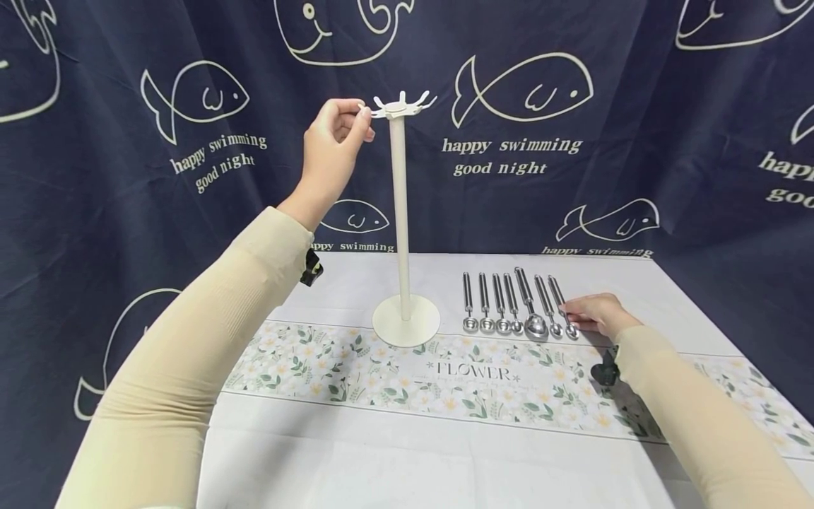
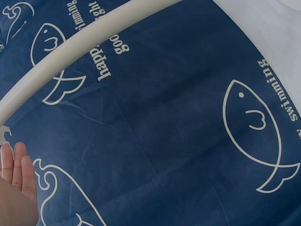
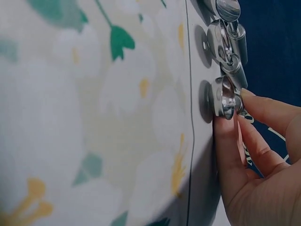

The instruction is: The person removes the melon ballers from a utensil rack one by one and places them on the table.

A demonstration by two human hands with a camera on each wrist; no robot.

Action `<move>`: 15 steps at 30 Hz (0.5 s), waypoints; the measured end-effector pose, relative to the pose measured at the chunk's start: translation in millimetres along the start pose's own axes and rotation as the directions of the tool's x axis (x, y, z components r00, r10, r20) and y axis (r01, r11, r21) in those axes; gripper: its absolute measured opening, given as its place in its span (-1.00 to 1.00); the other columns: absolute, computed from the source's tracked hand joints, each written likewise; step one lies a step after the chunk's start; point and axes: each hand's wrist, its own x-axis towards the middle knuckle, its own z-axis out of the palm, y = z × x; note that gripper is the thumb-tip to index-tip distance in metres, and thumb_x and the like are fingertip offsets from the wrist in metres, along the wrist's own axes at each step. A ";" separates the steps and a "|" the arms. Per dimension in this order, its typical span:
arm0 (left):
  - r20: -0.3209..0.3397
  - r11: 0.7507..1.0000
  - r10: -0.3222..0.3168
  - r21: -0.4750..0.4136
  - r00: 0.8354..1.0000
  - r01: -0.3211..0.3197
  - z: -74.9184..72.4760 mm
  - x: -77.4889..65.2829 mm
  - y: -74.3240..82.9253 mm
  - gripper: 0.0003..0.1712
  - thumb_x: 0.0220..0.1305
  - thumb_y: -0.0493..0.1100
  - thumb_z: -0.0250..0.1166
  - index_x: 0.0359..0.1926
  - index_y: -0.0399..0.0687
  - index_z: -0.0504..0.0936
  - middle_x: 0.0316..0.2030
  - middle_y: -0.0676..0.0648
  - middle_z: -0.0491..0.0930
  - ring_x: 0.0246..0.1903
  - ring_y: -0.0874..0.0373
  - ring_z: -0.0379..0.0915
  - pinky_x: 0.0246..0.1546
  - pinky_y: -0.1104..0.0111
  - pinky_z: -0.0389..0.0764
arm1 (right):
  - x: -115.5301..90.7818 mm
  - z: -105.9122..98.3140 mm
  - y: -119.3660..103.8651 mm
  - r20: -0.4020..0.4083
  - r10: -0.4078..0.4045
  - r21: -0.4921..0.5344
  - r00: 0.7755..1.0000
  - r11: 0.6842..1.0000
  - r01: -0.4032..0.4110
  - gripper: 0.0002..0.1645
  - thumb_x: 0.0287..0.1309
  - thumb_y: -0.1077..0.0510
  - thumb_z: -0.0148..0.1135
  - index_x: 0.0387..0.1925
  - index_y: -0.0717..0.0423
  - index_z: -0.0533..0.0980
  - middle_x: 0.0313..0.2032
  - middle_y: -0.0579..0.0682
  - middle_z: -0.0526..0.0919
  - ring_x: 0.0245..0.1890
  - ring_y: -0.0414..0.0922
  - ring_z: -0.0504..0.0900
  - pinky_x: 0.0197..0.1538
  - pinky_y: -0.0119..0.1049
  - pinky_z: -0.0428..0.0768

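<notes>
A cream stand [image 1: 399, 212] rises from a round base, with a ring of upturned hooks [image 1: 403, 107] at its top. My left hand [image 1: 337, 138] pinches the leftmost hook between thumb and forefinger. In the left wrist view the pole crosses the top, and a few fingers [image 2: 19, 169] show at the lower left edge. Several shiny metal scoops [image 1: 535, 325] with long tubular handles lie side by side to the right of the stand. My right hand [image 1: 598, 313] grips the handle of the rightmost scoop [image 1: 571, 331]; its small round bowl [image 3: 224, 98] shows beside the fingertips in the right wrist view.
The table has a white cloth [image 1: 343, 452] with a flowered band [image 1: 407, 378] lettered FLOWER. Behind it hangs a dark blue curtain [image 1: 394, 177] printed with fish and words. The stand's base [image 1: 407, 332] sits left of the scoop row.
</notes>
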 end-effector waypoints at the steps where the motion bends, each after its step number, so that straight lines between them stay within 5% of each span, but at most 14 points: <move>1: -0.001 1.000 0.001 0.001 1.000 -0.001 0.0 0.0 0.3 -0.62 0.39 -0.02 0.18 0.09 -0.15 0.50 -0.33 0.02 0.62 -0.21 0.16 0.61 -0.12 0.53 0.49 | 0.1 -0.3 -0.1 -0.002 -0.001 -0.001 1.000 1.000 0.001 -0.65 0.12 0.25 0.33 -0.06 0.32 0.50 -0.62 -0.23 0.61 -0.56 -0.32 0.61 -0.35 -0.41 0.68; 15: -0.010 1.000 0.003 -0.003 1.000 -0.003 0.5 -1.5 3.7 -0.61 0.39 -0.04 0.17 0.09 -0.21 0.50 -0.35 0.02 0.61 -0.23 0.16 0.61 -0.13 0.53 0.50 | -3.9 -1.1 0.8 0.019 -0.045 0.002 0.999 0.999 0.045 -0.64 0.12 0.26 0.32 -0.07 0.34 0.48 -0.61 -0.24 0.62 -0.55 -0.32 0.62 -0.35 -0.42 0.68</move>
